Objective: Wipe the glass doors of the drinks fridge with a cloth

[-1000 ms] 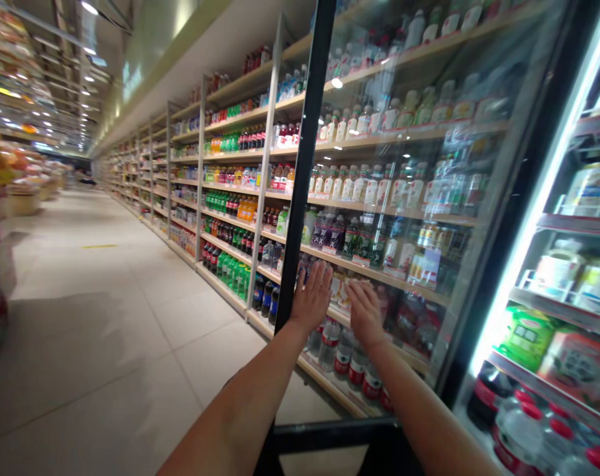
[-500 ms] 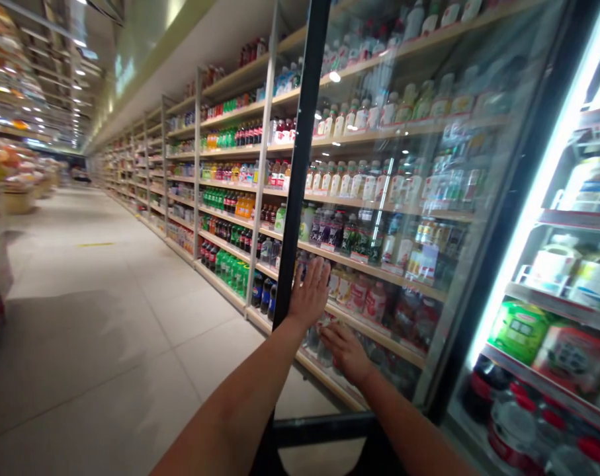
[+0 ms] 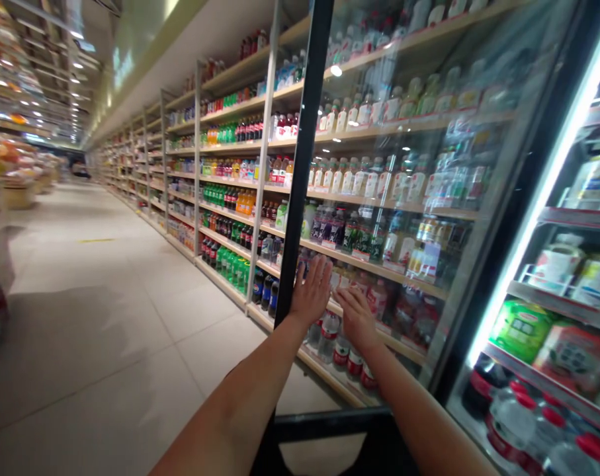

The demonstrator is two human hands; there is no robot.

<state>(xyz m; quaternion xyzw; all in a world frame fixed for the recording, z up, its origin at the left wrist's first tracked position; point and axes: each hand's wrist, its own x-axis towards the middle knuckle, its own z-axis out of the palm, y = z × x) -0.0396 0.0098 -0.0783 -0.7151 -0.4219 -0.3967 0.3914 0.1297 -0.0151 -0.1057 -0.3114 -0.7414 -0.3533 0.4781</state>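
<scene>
A glass cooler door (image 3: 403, 238) with a black frame stands swung open in front of me. My left hand (image 3: 312, 291) lies flat on the glass beside the frame's left upright (image 3: 300, 178), fingers stretched upward and slightly apart. Right of it, and a little lower, my right hand (image 3: 359, 320) is at the same pane with its fingers extended; nothing shows in it. Whether its fingertips touch the glass I cannot tell. Through the pane show shelved drinks, among them clear bottles with red labels (image 3: 348, 357) below my right hand.
To the right is the lit cooler interior, with a green pack (image 3: 520, 330) and red-capped bottles (image 3: 515, 416). Long drink shelves (image 3: 230, 178) run away along the wall on the left. A tiled aisle floor (image 3: 101, 317) lies beside them. Blurred display stands (image 3: 19, 175) line its far side.
My right hand has moved up along the glass, uncovering red-labelled bottles below it. My left hand stays in about the same place on the pane.
</scene>
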